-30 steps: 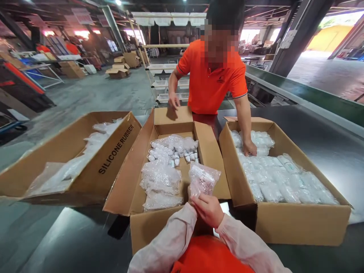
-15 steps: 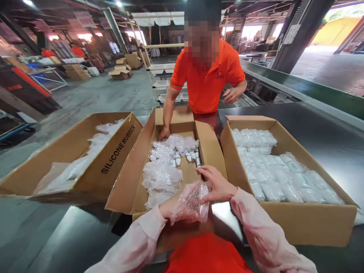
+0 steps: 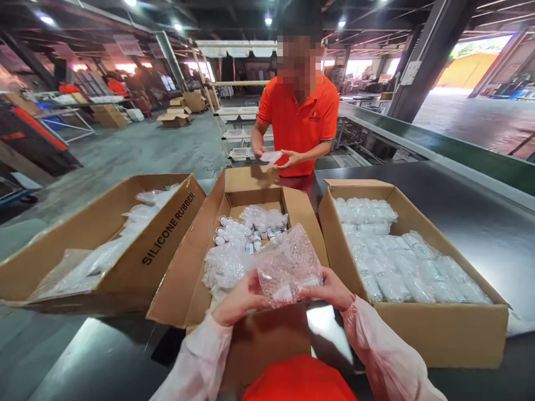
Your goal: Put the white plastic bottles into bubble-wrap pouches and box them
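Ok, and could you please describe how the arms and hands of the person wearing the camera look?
The left hand and right hand are bare, without gloves. Both arms are covered to the wrist by long, loose, wrinkled sleeves, whitish with a pinkish tint, the right one gathered at the wrist. I see no markings on them. Between the arms shows a bright red-orange top.

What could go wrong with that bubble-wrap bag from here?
The left hand and right hand hold the bubble-wrap bag low at its sides, so its top might flop over. If it slipped, it could knock the white containers beyond it. Its edge might also catch the box flap.
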Tool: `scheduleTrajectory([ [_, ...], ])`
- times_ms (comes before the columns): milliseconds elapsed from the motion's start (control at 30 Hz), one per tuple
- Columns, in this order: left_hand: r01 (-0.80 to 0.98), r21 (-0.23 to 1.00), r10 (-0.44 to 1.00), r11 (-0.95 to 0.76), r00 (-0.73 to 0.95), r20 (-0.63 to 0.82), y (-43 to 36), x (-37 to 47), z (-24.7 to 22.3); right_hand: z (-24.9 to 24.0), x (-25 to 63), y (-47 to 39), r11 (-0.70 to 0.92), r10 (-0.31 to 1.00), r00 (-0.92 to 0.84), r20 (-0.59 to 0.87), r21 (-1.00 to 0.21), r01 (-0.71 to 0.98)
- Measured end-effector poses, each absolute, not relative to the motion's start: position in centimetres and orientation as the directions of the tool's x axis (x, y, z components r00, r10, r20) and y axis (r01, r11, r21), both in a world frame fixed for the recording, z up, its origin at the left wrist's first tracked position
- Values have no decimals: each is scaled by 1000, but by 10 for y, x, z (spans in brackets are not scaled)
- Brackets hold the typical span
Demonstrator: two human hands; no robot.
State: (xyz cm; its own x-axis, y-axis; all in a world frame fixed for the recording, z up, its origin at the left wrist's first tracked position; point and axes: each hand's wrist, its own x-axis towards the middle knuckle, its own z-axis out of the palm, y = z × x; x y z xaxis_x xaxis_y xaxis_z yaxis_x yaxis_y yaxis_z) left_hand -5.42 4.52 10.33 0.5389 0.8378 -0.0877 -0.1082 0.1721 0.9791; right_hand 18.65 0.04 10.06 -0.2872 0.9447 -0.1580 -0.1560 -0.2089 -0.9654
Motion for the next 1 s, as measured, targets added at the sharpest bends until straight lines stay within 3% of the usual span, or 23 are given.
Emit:
scheduleTrajectory([
  [100,-49,971,785,233,599,-158,38,-30,84,108,190,-3,-68,980,-191,-54,-995,-67],
  [167,-57,979,802,193,584,-124,38,-24,80,114,199,-5,66,997,-46,65,-998,5],
  [267,-157,967,797,199,600,-66,40,-25,80,120,212,-9,143,986,98,139,-989,-35],
  [367,-216,920,751,326,651,-113,38,-26,80,120,209,-15,62,990,-120,70,-995,-73],
  [467,-204,923,728,327,676,-109,35,-26,84,116,193,-21,18,957,-290,-11,-995,97],
  [533,-132,965,700,226,711,-67,35,-28,85,112,184,-23,-34,974,-216,-67,-988,152],
  [633,5,1000,657,-28,754,15,40,-33,81,102,183,-22,-177,981,-68,-182,-981,76],
  [700,-15,993,687,-121,720,94,43,-33,71,95,189,-20,-224,973,-47,-227,-973,62],
  [767,-64,996,738,-62,669,89,43,-31,58,92,195,-20,-163,980,-90,-176,-977,138],
  [900,-97,955,748,281,645,-154,39,-27,44,92,198,-22,200,964,-232,127,-925,322],
  [933,-108,949,739,295,655,-155,38,-27,45,92,198,-23,216,965,-217,147,-915,341],
  [1000,-128,975,735,184,677,-50,38,-26,52,89,200,-23,69,990,-137,25,-940,333],
])
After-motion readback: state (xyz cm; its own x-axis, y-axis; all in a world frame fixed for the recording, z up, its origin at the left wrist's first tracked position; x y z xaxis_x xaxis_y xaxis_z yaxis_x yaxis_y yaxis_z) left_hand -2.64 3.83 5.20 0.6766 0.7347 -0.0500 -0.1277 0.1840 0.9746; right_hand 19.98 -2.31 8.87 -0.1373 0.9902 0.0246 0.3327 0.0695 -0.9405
